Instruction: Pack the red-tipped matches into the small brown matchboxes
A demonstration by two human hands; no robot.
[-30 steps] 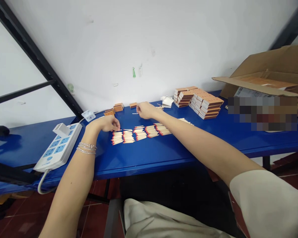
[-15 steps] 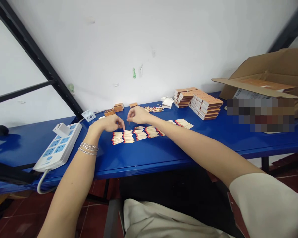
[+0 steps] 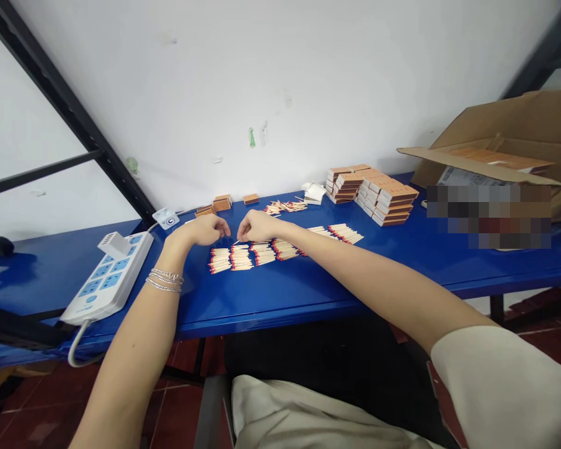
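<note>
Pinching one matchstick [image 3: 236,242] lightly between the fingertips of the right hand [image 3: 257,226], just above the rows of matchsticks [image 3: 243,255] on the blue table [image 3: 308,299]; left hand [image 3: 203,229] close beside, fingers curled downward, any hold hidden. Gentle, steady pressure suits such thin sticks.

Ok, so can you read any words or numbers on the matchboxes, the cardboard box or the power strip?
No, I can't read any here.
Matchboxes: the print is too small to read.
Cardboard box: the patch in front of it is blurred.
Power strip: any marks are too small to read.
</note>
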